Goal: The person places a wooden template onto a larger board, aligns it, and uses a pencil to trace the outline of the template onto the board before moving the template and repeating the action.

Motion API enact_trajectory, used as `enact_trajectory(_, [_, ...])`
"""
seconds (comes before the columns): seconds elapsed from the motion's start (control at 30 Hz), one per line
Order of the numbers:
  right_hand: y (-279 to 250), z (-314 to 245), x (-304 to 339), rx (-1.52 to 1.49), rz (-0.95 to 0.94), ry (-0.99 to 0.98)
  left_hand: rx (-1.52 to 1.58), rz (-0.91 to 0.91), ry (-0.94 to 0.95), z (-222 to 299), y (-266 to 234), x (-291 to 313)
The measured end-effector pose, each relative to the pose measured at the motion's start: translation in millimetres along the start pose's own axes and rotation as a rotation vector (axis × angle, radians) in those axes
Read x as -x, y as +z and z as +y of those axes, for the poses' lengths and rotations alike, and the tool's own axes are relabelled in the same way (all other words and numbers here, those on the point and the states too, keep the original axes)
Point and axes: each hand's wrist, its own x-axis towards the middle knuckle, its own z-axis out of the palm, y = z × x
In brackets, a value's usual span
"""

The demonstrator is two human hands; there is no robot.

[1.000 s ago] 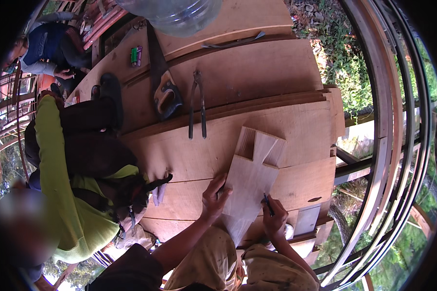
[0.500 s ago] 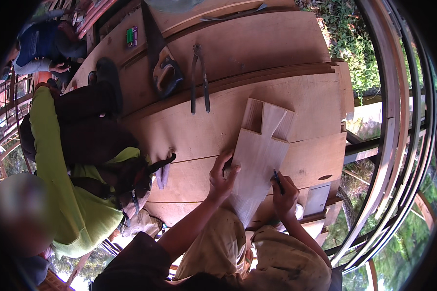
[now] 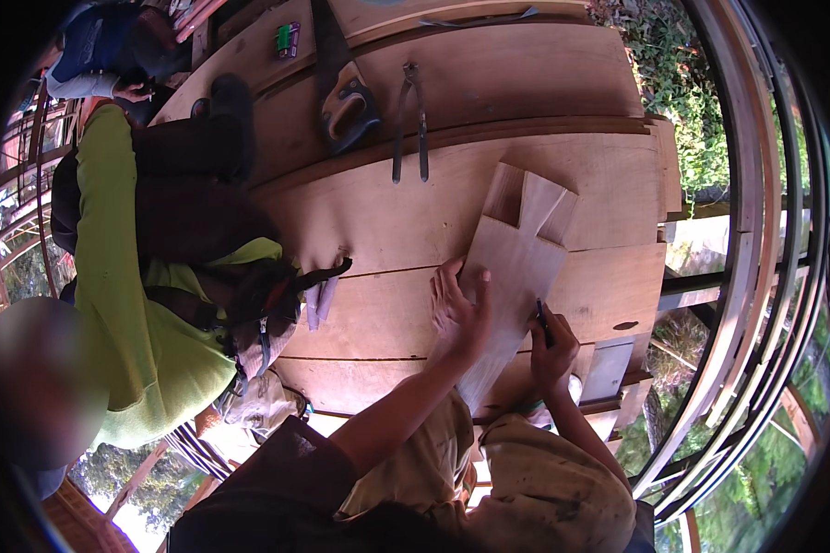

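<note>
A pale wooden board [image 3: 507, 276] with notches cut in its far end lies slanted over the wooden worktop, its near end at my lap. My left hand [image 3: 459, 313] rests along the board's left edge with its fingers apart, the thumb on the upper face. In my right hand [image 3: 553, 355] is a slim dark pencil-like marking tool [image 3: 545, 324], pinched in the fingers. Its tip is at the board's right edge; whether it touches the wood I cannot tell.
Beyond the board lie long-handled pincers [image 3: 411, 120] and a handsaw [image 3: 349, 111] on the stacked planks [image 3: 516, 78]. A small green and purple item [image 3: 287, 41] is farther back. At the left sits a person in a yellow-green top [image 3: 120, 276]; another person [image 3: 111, 51] is behind.
The whole view has shifted, so the worktop and tools appear farther right and higher. My left hand has moved farther up the board. My right hand keeps its place at the board's edge.
</note>
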Motion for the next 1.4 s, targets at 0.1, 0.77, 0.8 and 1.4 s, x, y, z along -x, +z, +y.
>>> enact_trajectory(0.1, [2,6,1,-0.005,0.031,-0.023,-0.086,0.042,0.022,-1,8,2])
enact_trajectory(0.77, [-81,-97,-130,0.026,0.143,-0.348,-0.144,0.062,0.006,8,9,3])
enact_trajectory(0.8, [-77,-102,-138,-0.050,0.107,-0.343,-0.143,0.062,0.010,8,11,4])
enact_trajectory(1.4, [14,-125,-173,-0.026,-0.339,-0.323,-0.126,0.024,-0.023,8,2,1])
